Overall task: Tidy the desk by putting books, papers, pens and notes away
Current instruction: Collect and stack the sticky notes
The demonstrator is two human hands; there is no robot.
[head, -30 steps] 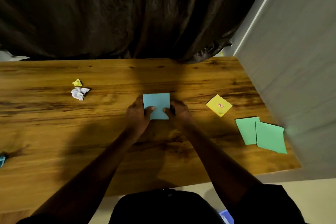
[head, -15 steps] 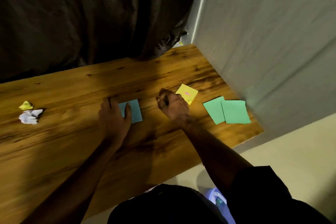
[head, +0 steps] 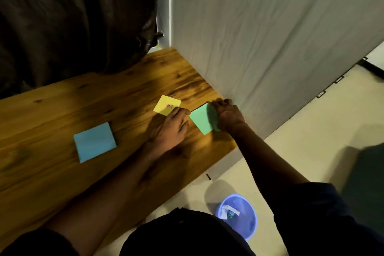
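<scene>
Wooden tabletop [head: 62,110] is seen beside a grey wall [head: 270,48]. Near its right edge, green notes [head: 200,119] are gripped by the curled right hand [head: 227,115]. The left hand [head: 170,129] is laid flat, fingertips [head: 186,111] touching a yellow note [head: 165,105]. Its small red label [head: 169,106] cannot be read. A blue note [head: 94,141] is set well apart.

blue note [head: 94,144], yellow note [head: 166,104], green notes [head: 201,119]
</scene>
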